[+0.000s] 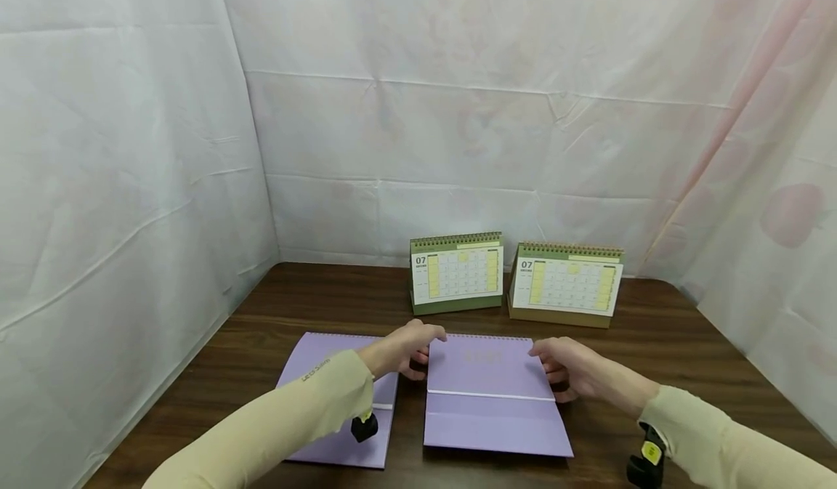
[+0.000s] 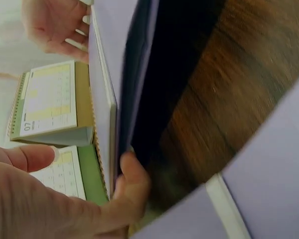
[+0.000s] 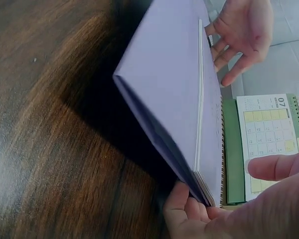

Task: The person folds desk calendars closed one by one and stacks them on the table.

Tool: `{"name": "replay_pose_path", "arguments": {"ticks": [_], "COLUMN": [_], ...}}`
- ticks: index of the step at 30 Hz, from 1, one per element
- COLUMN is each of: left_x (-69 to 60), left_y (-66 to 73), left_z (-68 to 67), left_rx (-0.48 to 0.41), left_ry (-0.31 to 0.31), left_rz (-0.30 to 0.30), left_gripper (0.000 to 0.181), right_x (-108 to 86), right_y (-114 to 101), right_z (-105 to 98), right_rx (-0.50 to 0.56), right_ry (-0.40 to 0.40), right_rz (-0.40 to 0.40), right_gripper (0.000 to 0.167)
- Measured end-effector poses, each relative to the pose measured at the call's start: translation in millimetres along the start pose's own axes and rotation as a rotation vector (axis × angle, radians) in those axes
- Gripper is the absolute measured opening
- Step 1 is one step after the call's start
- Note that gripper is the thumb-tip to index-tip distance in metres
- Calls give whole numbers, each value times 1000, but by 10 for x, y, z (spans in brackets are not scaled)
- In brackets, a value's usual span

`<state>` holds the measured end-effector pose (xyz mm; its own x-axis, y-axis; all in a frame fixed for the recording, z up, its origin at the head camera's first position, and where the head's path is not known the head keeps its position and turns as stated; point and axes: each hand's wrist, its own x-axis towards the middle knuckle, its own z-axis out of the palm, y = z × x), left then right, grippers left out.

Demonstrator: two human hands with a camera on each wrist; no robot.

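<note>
A purple desk calendar (image 1: 487, 369) with a spiral-bound top edge and a white band across it is in front of me, its near end raised off the table over a dark shadow. My left hand (image 1: 408, 347) holds its left edge near the top corner, with fingers curled at the side. At the right edge, my right hand (image 1: 569, 365) holds it likewise, fingers (image 3: 182, 206) tucked under the edge. Both thumbs stand off the cover in the wrist views. To the left lies a second purple calendar (image 1: 340, 431), partly hidden by my left forearm.
Two opened desk calendars showing month 07 stand behind: a green-based one (image 1: 458, 275) and a brown-based one (image 1: 565, 285) to its right. The dark wooden table (image 1: 261, 329) is bounded by a pale cloth (image 1: 392, 147) at the back and sides.
</note>
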<state>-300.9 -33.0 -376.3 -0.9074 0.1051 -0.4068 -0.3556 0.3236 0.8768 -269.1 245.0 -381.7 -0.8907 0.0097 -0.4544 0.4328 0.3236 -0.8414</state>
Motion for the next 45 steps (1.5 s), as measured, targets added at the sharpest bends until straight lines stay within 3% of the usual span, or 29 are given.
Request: {"name": "replay_pose_path", "arguments": {"ticks": [4, 12, 17, 24, 29, 45], "left_x": [1, -7, -8, -32, -72, -27], "left_y": [-4, 59, 50, 17, 18, -61], "left_z": [-62, -237, -399, -594, -760, -1281], "left_rx": [17, 17, 55, 159, 241, 485], "left_ry": [-4, -3, 28, 72, 86, 23], "left_rz": [26, 74, 93, 109, 123, 71], "left_gripper": [54, 38, 36, 35, 42, 46], "right_x": [-3, -48, -96, -95, -71, -38], "right_y": [-6, -135, -241, -368, -438, -577], "right_z": [28, 112, 254, 445, 576, 1106], "right_rx": [18, 59, 86, 102, 113, 170], "right_ry": [-19, -76, -109, -126, -150, -191], "right_rz": [-12, -58, -87, -116, -122, -173], "right_gripper": [20, 29, 28, 17, 19, 12]}}
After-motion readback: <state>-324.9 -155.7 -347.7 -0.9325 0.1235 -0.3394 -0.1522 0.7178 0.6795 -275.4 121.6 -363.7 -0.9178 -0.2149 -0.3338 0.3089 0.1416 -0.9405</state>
